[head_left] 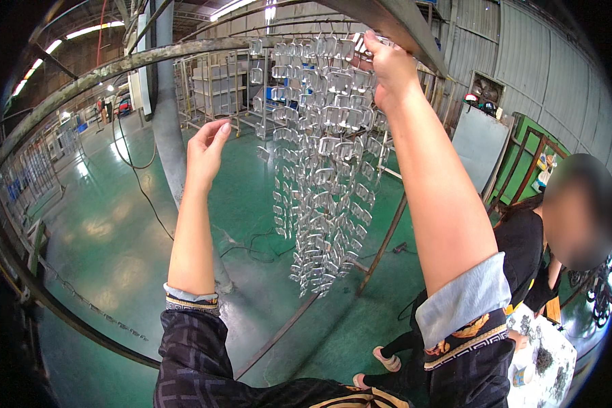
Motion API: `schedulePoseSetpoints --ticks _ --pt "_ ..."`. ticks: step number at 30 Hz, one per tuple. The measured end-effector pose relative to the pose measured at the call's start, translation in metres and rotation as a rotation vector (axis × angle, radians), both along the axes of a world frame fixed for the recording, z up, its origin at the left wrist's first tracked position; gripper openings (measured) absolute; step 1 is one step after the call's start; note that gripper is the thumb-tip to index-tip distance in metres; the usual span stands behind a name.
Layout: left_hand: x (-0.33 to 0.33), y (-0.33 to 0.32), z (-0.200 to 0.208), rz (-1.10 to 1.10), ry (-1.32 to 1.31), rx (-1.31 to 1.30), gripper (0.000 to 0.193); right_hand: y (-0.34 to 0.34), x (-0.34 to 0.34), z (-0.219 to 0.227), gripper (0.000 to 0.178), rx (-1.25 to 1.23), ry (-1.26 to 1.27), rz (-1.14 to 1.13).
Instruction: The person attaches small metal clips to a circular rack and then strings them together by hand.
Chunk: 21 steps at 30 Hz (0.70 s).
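Note:
Long chains of shiny metal brackets [330, 136] hang in a dense bunch from a metal rail [217, 45] in front of me. My right hand [393, 71] is raised to the top right of the bunch. Its fingers close on metal brackets [362, 49] there, partly covering them. Left of the chains, apart from them, my left hand [207, 146] is held up in the air. Its thumb and fingers are pressed together; whether anything small is between them cannot be seen.
A slanting grey post [166, 129] stands at left. A wide beam [401, 24] crosses overhead. At right, a person in black [527, 238] is beside a table [547, 353] with small dark parts. Cables [251, 245] lie on the green floor. Racks [214, 88] stand behind.

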<state>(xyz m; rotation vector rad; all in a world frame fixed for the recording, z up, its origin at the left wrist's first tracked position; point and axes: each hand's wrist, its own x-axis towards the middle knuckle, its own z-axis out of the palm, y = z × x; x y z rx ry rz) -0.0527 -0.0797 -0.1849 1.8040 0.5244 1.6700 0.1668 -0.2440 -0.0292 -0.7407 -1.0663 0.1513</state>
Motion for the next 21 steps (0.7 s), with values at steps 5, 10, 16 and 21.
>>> schedulePoseSetpoints --ticks 5,10,16,21 --pt "0.005 -0.007 -0.008 0.002 0.035 -0.07 0.032 0.002 -0.001 0.003 0.017 -0.005 0.019 0.036" --pt "0.005 -0.011 -0.012 0.005 0.03 -0.067 0.03 0.01 0.002 0.003 0.018 0.08 0.016 0.047" --pt "0.039 -0.065 0.055 0.067 -0.061 0.43 0.022 0.003 0.007 0.002 0.018 0.014 -0.006 -0.061" --pt "0.104 -0.095 0.15 0.272 -0.125 1.008 0.026 0.014 0.03 -0.004 0.021 -0.093 -0.045 -0.007"
